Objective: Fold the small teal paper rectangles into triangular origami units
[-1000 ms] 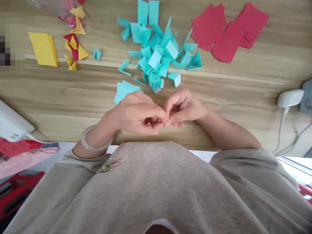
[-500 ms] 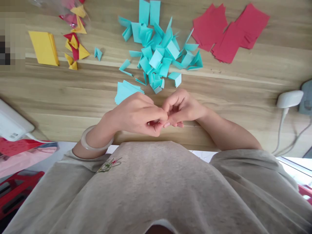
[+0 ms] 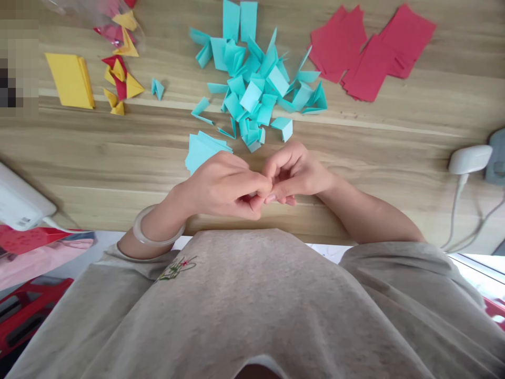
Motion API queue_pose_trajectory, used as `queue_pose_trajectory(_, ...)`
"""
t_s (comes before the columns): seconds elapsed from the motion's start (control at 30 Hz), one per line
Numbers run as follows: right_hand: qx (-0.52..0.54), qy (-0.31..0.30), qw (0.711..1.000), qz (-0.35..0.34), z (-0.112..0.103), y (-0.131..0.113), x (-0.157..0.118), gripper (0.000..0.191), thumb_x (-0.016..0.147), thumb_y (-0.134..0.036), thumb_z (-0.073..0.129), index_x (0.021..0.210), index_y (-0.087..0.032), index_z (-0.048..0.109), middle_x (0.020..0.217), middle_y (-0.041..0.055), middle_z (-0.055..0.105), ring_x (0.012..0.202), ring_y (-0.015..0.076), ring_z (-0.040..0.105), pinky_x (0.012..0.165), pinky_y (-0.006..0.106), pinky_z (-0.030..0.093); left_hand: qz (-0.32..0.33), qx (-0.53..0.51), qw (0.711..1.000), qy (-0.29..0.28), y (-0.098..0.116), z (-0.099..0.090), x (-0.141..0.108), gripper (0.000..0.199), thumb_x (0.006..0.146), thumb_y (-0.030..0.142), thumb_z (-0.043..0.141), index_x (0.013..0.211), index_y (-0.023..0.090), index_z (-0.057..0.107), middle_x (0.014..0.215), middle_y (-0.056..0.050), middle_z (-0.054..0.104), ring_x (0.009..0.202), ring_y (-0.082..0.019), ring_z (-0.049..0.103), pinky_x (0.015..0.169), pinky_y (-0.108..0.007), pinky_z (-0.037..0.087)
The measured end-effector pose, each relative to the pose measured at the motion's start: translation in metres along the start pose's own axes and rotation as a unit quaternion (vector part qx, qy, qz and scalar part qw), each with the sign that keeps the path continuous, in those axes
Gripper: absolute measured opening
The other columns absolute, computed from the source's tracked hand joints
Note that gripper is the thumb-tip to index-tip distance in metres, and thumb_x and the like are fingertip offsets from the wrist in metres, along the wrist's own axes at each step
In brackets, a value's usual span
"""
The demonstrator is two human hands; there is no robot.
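Note:
My left hand (image 3: 229, 185) and my right hand (image 3: 294, 173) meet fingertip to fingertip near the table's front edge. Both are closed in a pinch, and whatever lies between the fingers is hidden. Just beyond them spreads a heap of folded turquoise paper pieces (image 3: 252, 95). Flat light-blue paper slips (image 3: 205, 150) lie stacked beside my left hand, partly behind it. One small folded blue piece (image 3: 158, 88) sits apart on the left.
Yellow paper slips (image 3: 69, 81) and folded red and yellow pieces (image 3: 120, 79) lie at the left. Red paper slips (image 3: 366, 68) are at the back right. A white charger (image 3: 469, 159) with a cable stands right, a white device (image 3: 23, 197) left.
Both hands stay pinched together in nearly the same place. The view has shifted very slightly; the papers lie as before.

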State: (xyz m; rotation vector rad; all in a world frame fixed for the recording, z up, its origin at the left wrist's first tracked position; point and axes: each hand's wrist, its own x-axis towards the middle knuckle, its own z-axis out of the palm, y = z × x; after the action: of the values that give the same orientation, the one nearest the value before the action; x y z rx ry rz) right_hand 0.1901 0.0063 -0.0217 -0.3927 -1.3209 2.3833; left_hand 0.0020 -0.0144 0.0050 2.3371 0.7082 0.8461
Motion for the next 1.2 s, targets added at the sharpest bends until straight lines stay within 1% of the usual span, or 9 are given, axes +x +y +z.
queue_pose_trajectory(0.1, -0.004, 0.008, 1.000, -0.015, 0.000, 0.002, 0.000, 0.023, 0.077, -0.029, 0.072, 0.079, -0.010, 0.059, 0.055, -0.0071, 0.056, 0.040, -0.0008, 0.048, 0.038, 0.006, 0.039, -0.001, -0.008, 1.000, 0.029, 0.000, 0.001, -0.001, 0.015, 0.070, 0.009, 0.049, 0.064, 0.022, 0.048, 0.045, 0.008, 0.048, 0.041, -0.007, 0.039, 0.044, -0.023, 0.030)
queue_pose_trajectory(0.23, -0.002, 0.015, 0.999, -0.035, 0.000, 0.003, 0.000, 0.023, 0.079, -0.030, 0.070, 0.080, -0.011, 0.057, 0.056, -0.0066, 0.057, 0.041, -0.0008, 0.050, 0.040, 0.006, 0.040, -0.012, -0.024, 0.999, 0.036, 0.001, 0.000, 0.000, 0.015, 0.067, 0.007, 0.051, 0.065, 0.022, 0.048, 0.045, 0.009, 0.046, 0.041, -0.007, 0.037, 0.044, -0.022, 0.028)
queue_pose_trajectory(0.33, -0.005, 0.038, 0.998, -0.049, 0.001, 0.004, 0.000, 0.022, 0.078, -0.028, 0.070, 0.079, -0.011, 0.057, 0.056, -0.0068, 0.056, 0.041, -0.0009, 0.049, 0.040, 0.006, 0.040, -0.056, -0.032, 0.998, 0.023, 0.003, -0.002, 0.001, 0.013, 0.069, 0.010, 0.051, 0.064, 0.022, 0.051, 0.044, 0.008, 0.049, 0.041, -0.007, 0.040, 0.045, -0.022, 0.032)
queue_pose_trajectory(0.47, -0.020, 0.053, 0.997, -0.058, 0.001, 0.006, -0.001, 0.024, 0.079, -0.032, 0.070, 0.079, -0.012, 0.056, 0.056, -0.0073, 0.055, 0.041, -0.0013, 0.048, 0.040, 0.006, 0.039, -0.098, -0.066, 0.992, 0.040, 0.004, -0.006, 0.002, 0.009, 0.070, 0.013, 0.054, 0.068, 0.021, 0.056, 0.046, 0.007, 0.053, 0.042, -0.007, 0.047, 0.046, -0.020, 0.037)
queue_pose_trajectory(0.67, -0.007, 0.043, 0.998, -0.045, 0.001, 0.005, -0.001, 0.024, 0.079, -0.032, 0.070, 0.078, -0.011, 0.058, 0.054, -0.0075, 0.055, 0.040, -0.0015, 0.048, 0.039, 0.007, 0.037, -0.121, -0.075, 0.990, -0.006, 0.004, -0.011, 0.004, 0.008, 0.072, 0.016, 0.055, 0.068, 0.021, 0.060, 0.046, 0.007, 0.054, 0.041, -0.005, 0.045, 0.045, -0.018, 0.035)
queue_pose_trajectory(0.77, 0.004, 0.042, 0.999, -0.032, 0.002, 0.004, -0.001, 0.023, 0.078, -0.030, 0.070, 0.076, -0.011, 0.057, 0.052, -0.0078, 0.054, 0.038, -0.0017, 0.047, 0.038, 0.006, 0.035, -0.149, -0.060, 0.986, -0.050, 0.005, -0.013, 0.003, 0.010, 0.073, 0.017, 0.054, 0.067, 0.021, 0.061, 0.046, 0.006, 0.053, 0.042, -0.006, 0.045, 0.047, -0.019, 0.035)
queue_pose_trajectory(0.9, 0.015, 0.046, 0.999, -0.018, 0.001, 0.003, 0.000, 0.022, 0.076, -0.025, 0.072, 0.073, -0.010, 0.058, 0.050, -0.0075, 0.055, 0.037, -0.0014, 0.047, 0.037, 0.006, 0.035, -0.165, -0.052, 0.980, -0.100, 0.004, -0.017, 0.002, 0.010, 0.075, 0.020, 0.055, 0.069, 0.022, 0.062, 0.048, 0.005, 0.053, 0.044, -0.006, 0.046, 0.051, -0.021, 0.036)
queue_pose_trajectory(1.03, 0.008, 0.060, 0.998, -0.008, 0.001, 0.004, 0.001, 0.022, 0.073, -0.024, 0.075, 0.070, -0.009, 0.059, 0.048, -0.0073, 0.055, 0.035, -0.0006, 0.047, 0.035, 0.007, 0.035, -0.161, -0.038, 0.979, -0.122, 0.003, -0.019, 0.002, 0.012, 0.078, 0.021, 0.053, 0.070, 0.021, 0.062, 0.049, 0.006, 0.053, 0.045, -0.006, 0.045, 0.054, -0.021, 0.036)
queue_pose_trajectory(1.2, -0.006, 0.064, 0.998, 0.014, 0.000, 0.005, 0.002, 0.022, 0.072, -0.024, 0.075, 0.070, -0.009, 0.059, 0.048, -0.0074, 0.055, 0.035, -0.0009, 0.046, 0.034, 0.006, 0.035, -0.155, -0.029, 0.979, -0.127, 0.003, -0.019, 0.004, 0.015, 0.079, 0.020, 0.053, 0.065, 0.020, 0.060, 0.046, 0.007, 0.050, 0.044, -0.004, 0.042, 0.051, -0.019, 0.033)
